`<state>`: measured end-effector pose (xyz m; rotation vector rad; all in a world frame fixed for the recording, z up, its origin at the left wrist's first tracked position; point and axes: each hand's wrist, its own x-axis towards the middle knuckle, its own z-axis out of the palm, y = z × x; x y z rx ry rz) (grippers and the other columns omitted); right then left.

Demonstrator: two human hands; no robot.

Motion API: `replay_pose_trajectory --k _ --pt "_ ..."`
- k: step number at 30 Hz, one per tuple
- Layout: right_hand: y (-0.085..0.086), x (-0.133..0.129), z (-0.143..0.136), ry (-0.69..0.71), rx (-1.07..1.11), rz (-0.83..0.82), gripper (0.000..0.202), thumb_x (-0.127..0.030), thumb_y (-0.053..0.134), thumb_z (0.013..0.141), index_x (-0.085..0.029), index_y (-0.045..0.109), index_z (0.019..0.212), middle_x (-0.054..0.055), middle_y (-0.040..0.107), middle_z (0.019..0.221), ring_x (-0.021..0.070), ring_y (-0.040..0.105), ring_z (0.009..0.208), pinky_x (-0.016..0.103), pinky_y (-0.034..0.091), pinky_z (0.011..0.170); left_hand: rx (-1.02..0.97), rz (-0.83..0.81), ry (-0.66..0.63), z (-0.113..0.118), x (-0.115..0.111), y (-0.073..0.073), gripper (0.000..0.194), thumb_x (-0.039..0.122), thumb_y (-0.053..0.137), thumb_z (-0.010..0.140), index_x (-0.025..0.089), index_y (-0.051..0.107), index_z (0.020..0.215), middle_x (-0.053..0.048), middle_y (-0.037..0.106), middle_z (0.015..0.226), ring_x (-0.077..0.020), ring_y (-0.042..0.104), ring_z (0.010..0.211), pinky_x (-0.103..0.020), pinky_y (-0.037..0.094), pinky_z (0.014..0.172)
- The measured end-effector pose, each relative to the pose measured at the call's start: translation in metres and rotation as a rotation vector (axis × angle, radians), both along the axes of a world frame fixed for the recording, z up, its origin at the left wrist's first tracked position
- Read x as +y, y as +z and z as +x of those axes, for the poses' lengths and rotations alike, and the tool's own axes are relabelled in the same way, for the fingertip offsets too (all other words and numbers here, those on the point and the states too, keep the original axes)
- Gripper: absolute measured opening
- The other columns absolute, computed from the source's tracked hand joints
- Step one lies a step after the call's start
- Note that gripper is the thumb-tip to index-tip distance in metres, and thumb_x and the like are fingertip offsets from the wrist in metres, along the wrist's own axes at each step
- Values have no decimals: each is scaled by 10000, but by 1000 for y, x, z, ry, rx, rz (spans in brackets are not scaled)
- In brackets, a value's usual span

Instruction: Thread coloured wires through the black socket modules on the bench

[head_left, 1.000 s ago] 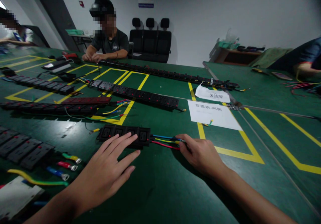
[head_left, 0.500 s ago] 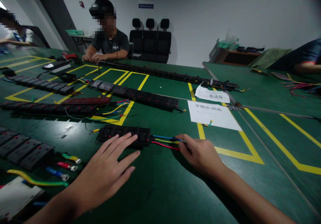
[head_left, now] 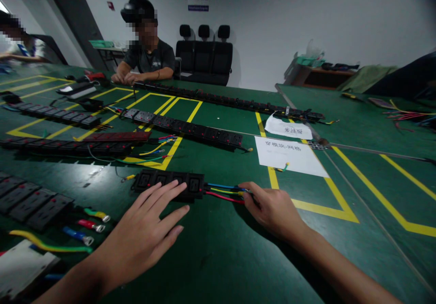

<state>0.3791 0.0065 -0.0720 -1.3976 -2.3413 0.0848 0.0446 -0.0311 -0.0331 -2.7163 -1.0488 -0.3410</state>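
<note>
A short black socket strip (head_left: 195,185) lies on the green table in front of me. Over its near edge rests my left hand (head_left: 153,226), fingers spread and stretched out, fingertips on the sockets. Blue, yellow-green and red wires (head_left: 223,196) run out of the strip's right end. My right hand (head_left: 272,206) is closed around the far ends of these wires; the wire tips are hidden in its fingers. From the strip's left end comes a thin dark wire beside a yellow-sleeved lug (head_left: 129,177).
Longer socket strips (head_left: 184,129) lie farther back and at the left (head_left: 34,199), some with loose lugged wires. White paper sheets (head_left: 289,155) lie right of centre. Across the green table (head_left: 218,258) sits a person (head_left: 150,58); another person is at the far left.
Both my hands and the short strip stay where they were. At the right edge, the other person's forearm has moved out of view.
</note>
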Motion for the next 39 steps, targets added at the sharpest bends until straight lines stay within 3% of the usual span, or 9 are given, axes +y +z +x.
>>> replay_pose_trajectory --k 39 --pt "-2 0 1 4 -15 27 318 -315 397 1009 -209 676 1119 -9 670 609 136 566 457 282 282 492 -25 -32 3 1 0 1 355 267 577 977 291 661 1321 -93 379 1628 -334 436 1444 -568 439 1135"
